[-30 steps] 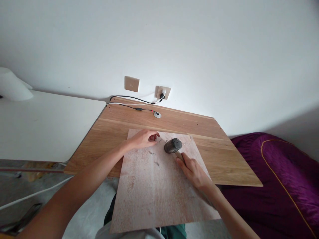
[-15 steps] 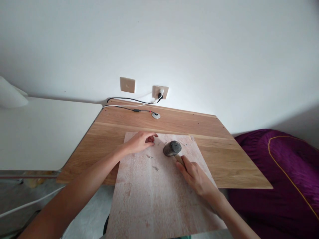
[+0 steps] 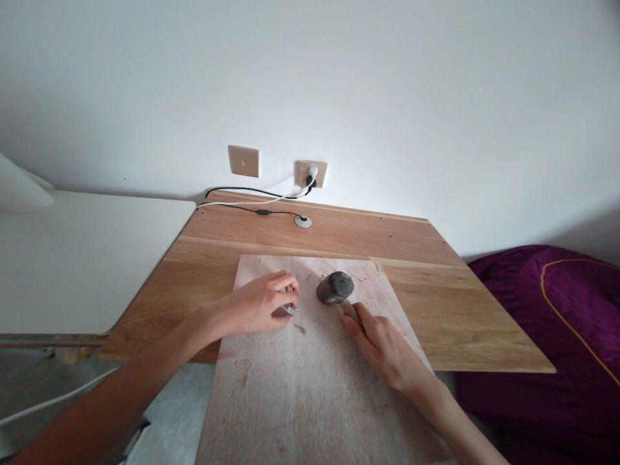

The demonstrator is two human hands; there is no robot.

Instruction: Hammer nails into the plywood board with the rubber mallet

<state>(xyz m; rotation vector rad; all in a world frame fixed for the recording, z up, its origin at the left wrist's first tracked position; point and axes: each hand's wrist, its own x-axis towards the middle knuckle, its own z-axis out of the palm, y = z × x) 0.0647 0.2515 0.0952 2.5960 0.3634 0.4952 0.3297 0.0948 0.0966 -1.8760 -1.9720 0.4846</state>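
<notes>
My right hand [image 3: 380,342] is wrapped round the light wooden handle of a mallet [image 3: 335,288]. Its dark, rounded head rests on or just over a pale, worn wooden board [image 3: 290,394]. To the left, my left hand [image 3: 266,300] curls low over the board, thumb and fingers closed about a small silvery nail [image 3: 292,309]; its grip is partly hidden. Just below those fingers lies another small metal piece [image 3: 300,329], perhaps a nail. Small nails [image 3: 309,277] stand in the board near its far edge, and a nail [image 3: 361,279] shows right of the mallet head.
The board lies on a wooden desktop [image 3: 465,323] against a white wall. Cables run from a wall socket [image 3: 310,174] to a round cable hole [image 3: 303,221]. A white table [image 3: 87,258] adjoins on the left; purple fabric [image 3: 513,336] bulges on the right.
My left hand has come nearer and down from the standing nails to the loose nail, its fingers closing there. My right hand and the mallet stay nearly in place. The view has shifted slightly.
</notes>
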